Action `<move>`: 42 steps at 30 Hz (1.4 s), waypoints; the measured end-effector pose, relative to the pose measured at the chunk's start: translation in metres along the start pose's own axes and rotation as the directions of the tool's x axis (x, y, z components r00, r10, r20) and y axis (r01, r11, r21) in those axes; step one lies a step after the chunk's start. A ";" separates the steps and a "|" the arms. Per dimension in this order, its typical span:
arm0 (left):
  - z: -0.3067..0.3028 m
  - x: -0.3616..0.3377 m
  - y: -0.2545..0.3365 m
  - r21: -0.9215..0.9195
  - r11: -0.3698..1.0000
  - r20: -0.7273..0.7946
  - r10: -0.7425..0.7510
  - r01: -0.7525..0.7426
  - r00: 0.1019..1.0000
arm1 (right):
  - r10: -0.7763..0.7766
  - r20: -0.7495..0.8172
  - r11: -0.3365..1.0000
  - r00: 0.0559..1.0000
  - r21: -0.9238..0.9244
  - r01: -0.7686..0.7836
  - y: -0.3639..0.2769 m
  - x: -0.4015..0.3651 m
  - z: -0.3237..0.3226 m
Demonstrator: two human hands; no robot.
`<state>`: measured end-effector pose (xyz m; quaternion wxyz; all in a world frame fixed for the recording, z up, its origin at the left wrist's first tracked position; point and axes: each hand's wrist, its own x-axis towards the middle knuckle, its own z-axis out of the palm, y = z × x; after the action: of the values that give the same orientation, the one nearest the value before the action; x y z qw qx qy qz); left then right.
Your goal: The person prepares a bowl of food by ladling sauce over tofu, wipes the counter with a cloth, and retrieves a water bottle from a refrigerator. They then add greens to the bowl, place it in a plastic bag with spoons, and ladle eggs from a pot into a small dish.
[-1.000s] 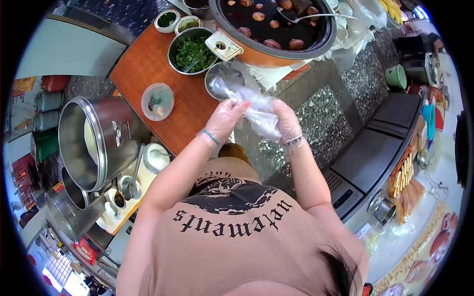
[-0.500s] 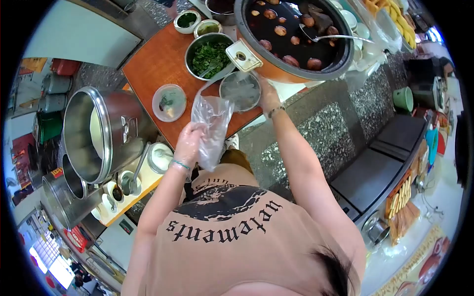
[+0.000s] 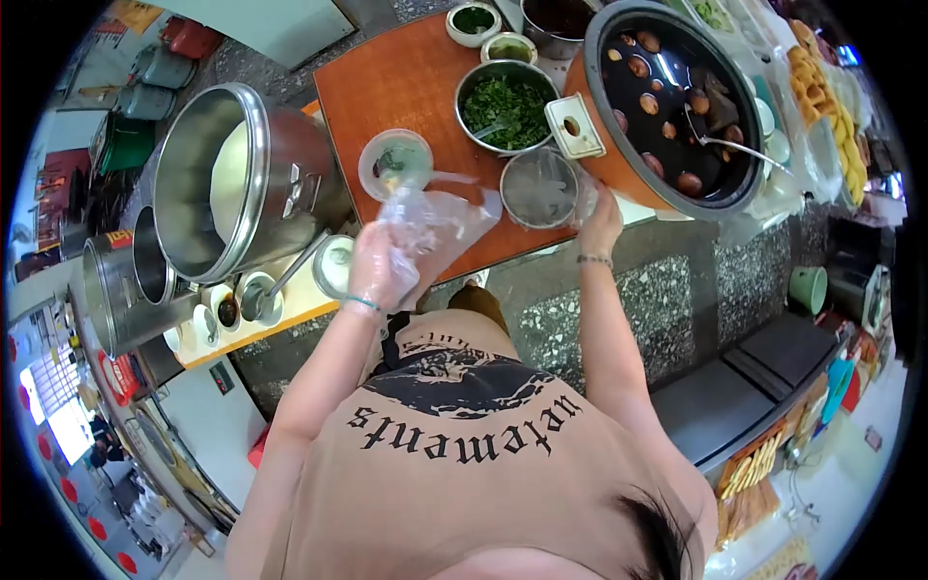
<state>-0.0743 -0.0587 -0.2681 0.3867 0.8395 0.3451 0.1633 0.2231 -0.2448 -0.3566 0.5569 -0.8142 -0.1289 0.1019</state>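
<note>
My left hand (image 3: 377, 266), in a clear plastic glove, is closed on a crumpled clear plastic bag (image 3: 440, 237) that spreads toward the table's middle. The bag overlaps the lower edge of a clear plastic tub (image 3: 394, 164) with some green and pale food in it. My right hand (image 3: 601, 222) is at the right side of a round see-through container (image 3: 539, 188) that has clear plastic inside. Its fingers are bent, with a bit of clear plastic beside them; I cannot tell what they grip. A steel bowl of chopped greens (image 3: 503, 108) stands just beyond.
At right stands a large orange pot (image 3: 619, 159) of dark broth with eggs and a ladle (image 3: 744, 150). Small bowls (image 3: 474, 24) sit at the table's (image 3: 358, 97) back. A tall steel pot (image 3: 256, 184) and a shelf with a white container (image 3: 335, 266) are at left.
The view has swung, shifting the table to the right. My left hand has moved toward the clear tub, and the bag now spreads sideways over the table instead of hanging down.
</note>
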 end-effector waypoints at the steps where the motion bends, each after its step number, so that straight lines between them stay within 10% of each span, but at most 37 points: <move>1: -0.004 0.000 -0.002 -0.401 0.878 -0.082 -0.317 0.260 0.945 | 0.037 -0.027 0.998 0.999 0.051 -0.036 -0.001 -0.004 -0.002; 2: -0.007 0.000 -0.001 -0.739 0.544 -0.017 -0.604 0.396 0.797 | 0.033 -0.029 0.999 0.999 0.043 -0.032 -0.001 -0.008 -0.006; 3: -0.013 0.001 0.006 -0.795 0.489 -0.036 -0.627 0.358 0.778 | -0.073 -0.010 0.997 0.997 -0.006 0.073 -0.002 -0.009 -0.009; 7: -0.041 -0.010 0.005 -0.790 0.485 -0.029 -0.640 0.375 0.768 | -0.266 0.044 0.959 0.963 -0.089 0.269 -0.050 -0.026 -0.002; 9: -0.054 -0.018 -0.002 -0.746 0.553 -0.040 -0.593 0.370 0.804 | -0.231 0.300 0.952 0.926 0.266 0.152 -0.110 -0.057 0.017; 13: -0.073 -0.026 0.010 -0.470 0.816 -0.018 -0.391 0.337 0.920 | -0.546 0.560 0.832 0.623 0.276 0.481 -0.179 -0.100 0.066; 15: -0.089 -0.023 0.022 -0.205 0.976 -0.029 -0.084 0.076 0.996 | -0.212 0.784 0.976 0.583 0.198 0.088 -0.182 -0.108 0.085; 17: -0.106 -0.023 0.037 -0.217 0.975 0.040 -0.035 0.043 0.999 | -0.349 0.877 0.937 0.331 0.323 0.133 -0.167 -0.114 0.098; 18: -0.115 -0.022 0.040 -0.238 0.971 0.078 0.001 0.018 0.997 | -0.003 0.969 0.877 0.248 0.122 -0.466 -0.184 -0.125 0.093; 20: -0.133 -0.022 0.061 -0.248 0.962 0.141 -0.083 0.117 0.986 | -0.061 0.996 0.852 0.069 0.088 -0.516 -0.190 -0.127 0.089; 23: -0.157 -0.012 0.041 -0.408 0.909 0.186 -0.004 0.081 0.983 | -0.221 0.947 0.735 0.232 0.318 -0.599 -0.229 -0.152 0.080; 26: -0.172 -0.016 0.041 -0.544 0.817 0.267 -0.046 0.190 0.962 | -0.138 0.984 0.725 0.115 0.179 -0.665 -0.217 -0.172 0.105; 32: -0.204 -0.007 0.017 -0.400 0.908 0.248 -0.029 0.129 0.968 | -0.013 0.908 0.470 0.419 0.376 -0.799 -0.248 -0.199 0.103; 34: -0.206 0.000 0.018 -0.329 0.926 0.353 -0.061 0.185 0.934 | -0.002 0.882 0.686 0.472 0.344 -0.641 -0.247 -0.204 0.104; 38: -0.204 -0.005 0.050 -0.347 0.930 -0.094 0.097 -0.124 0.991 | 0.020 0.742 0.590 0.670 0.532 -0.607 -0.263 -0.215 0.115; 40: -0.209 -0.007 0.046 0.349 0.757 -0.365 0.653 -0.553 0.664 | 0.116 0.652 0.555 0.750 0.583 -0.593 -0.274 -0.222 0.118; 42: -0.210 -0.024 0.063 0.256 0.732 -0.199 0.679 -0.631 0.707 | 0.145 0.600 0.538 0.787 0.619 -0.572 -0.278 -0.231 0.134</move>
<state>-0.1767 0.0082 -0.0843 0.1781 0.9048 0.0869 0.3771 -0.0634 -0.1048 -0.1403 0.7657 -0.4472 -0.0290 0.4614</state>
